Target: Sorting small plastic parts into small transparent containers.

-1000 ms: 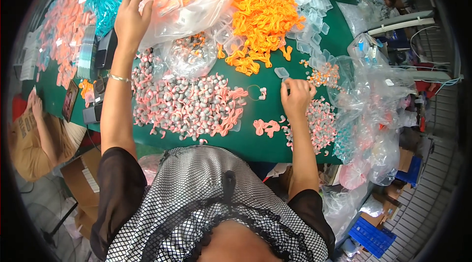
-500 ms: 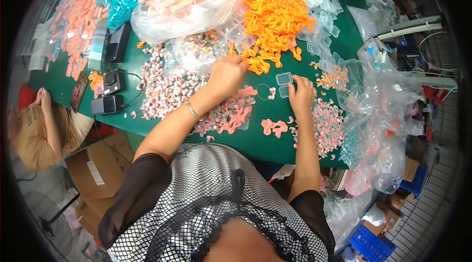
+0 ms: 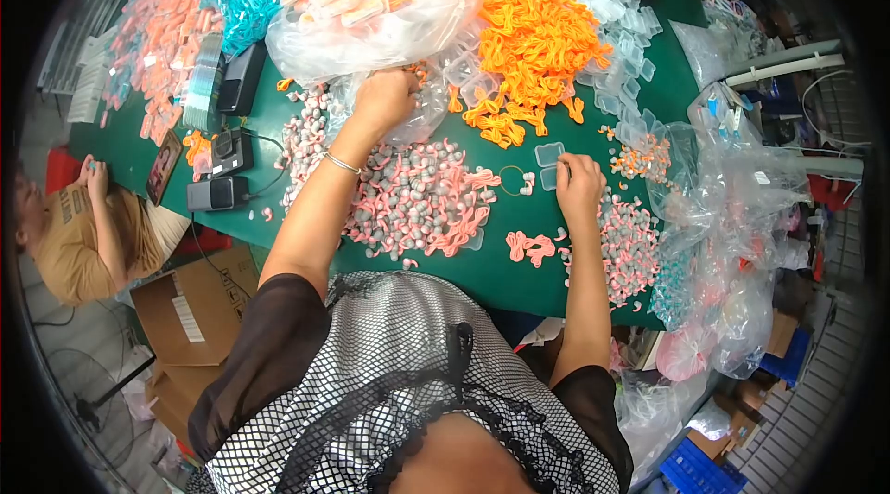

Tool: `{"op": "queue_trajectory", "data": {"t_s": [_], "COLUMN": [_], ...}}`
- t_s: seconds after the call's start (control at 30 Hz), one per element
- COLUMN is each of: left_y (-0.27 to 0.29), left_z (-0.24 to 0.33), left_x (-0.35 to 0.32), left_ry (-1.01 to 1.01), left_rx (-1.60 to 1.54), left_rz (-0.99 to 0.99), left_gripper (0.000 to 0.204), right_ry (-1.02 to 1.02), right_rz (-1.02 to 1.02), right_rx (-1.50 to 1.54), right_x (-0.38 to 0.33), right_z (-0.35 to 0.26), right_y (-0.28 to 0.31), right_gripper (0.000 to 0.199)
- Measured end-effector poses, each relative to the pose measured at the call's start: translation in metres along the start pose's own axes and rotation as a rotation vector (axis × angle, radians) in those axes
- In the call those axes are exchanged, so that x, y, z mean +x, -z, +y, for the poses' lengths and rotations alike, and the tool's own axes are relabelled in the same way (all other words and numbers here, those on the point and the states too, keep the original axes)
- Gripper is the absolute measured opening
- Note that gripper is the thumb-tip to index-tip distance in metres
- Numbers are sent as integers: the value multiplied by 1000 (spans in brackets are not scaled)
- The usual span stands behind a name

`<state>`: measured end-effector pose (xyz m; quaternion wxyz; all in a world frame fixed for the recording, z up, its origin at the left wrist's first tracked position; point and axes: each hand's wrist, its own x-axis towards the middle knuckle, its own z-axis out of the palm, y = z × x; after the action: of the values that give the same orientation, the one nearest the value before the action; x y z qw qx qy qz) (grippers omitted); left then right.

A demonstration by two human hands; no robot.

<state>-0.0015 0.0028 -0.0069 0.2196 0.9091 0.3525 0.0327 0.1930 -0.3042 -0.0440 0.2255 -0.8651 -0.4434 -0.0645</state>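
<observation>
My left hand (image 3: 385, 103) reaches over a clear plastic bag (image 3: 426, 116) holding small orange and grey pieces; its fingers curl down and their tips are hidden. My right hand (image 3: 581, 186) has its fingers bent against the right edge of a small clear two-part plastic box (image 3: 548, 166), which lies opened out on the green table. Left of the box lies a thin ring-shaped band (image 3: 511, 181) with small pale pieces (image 3: 527, 183) at its side. A heap of pink and grey pieces (image 3: 417, 197) spreads below my left hand, with pink looped hair ties (image 3: 461, 233) along its edge.
Orange looped bands (image 3: 533, 31) lie heaped at the back, beside many clear boxes (image 3: 630, 40). A large bag (image 3: 371, 35) of peach-coloured items stands back left. Black devices (image 3: 218, 194) with cables sit at left. A person (image 3: 97, 234) sits beyond the left edge. Clear bags (image 3: 718, 207) crowd the right.
My left hand has moved left and away from me, from beside the orange bands to the clear bag. My right hand stays at the plastic box. The whole view has shifted slightly.
</observation>
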Motion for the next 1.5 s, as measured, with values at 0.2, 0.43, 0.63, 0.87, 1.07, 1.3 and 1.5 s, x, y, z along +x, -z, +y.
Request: {"op": "queue_trajectory", "data": {"t_s": [0.2, 0.43, 0.63, 0.87, 1.07, 1.3, 1.5], "left_y": [-13, -10, -15, -10, 4, -10, -43], "left_z": [-12, -9, -3, -5, 11, 57, 114], "left_x": [5, 1, -4, -2, -23, -47, -60], "left_ry": [-86, -62, -114, -89, -86, -141, -204], "left_rx": [-20, -56, -63, -179, -481, -882, -954], "left_rz": [102, 135, 200, 204, 299, 173, -98], "left_gripper": [14, 12, 11, 12, 18, 16, 14], "right_ry": [-7, -105, -223, -316, -241, -261, -329], "right_rz": [-18, -17, 161, 132, 23, 179, 69], "right_rx": [8, 207, 31, 132, 116, -134, -271], "right_x": [0, 22, 72, 73, 46, 56, 65], "right_z": [5, 17, 21, 45, 33, 69, 63], "right_y": [-3, 2, -19, -23, -6, 0, -2], "right_gripper": [14, 16, 21, 17, 15, 16, 16]}}
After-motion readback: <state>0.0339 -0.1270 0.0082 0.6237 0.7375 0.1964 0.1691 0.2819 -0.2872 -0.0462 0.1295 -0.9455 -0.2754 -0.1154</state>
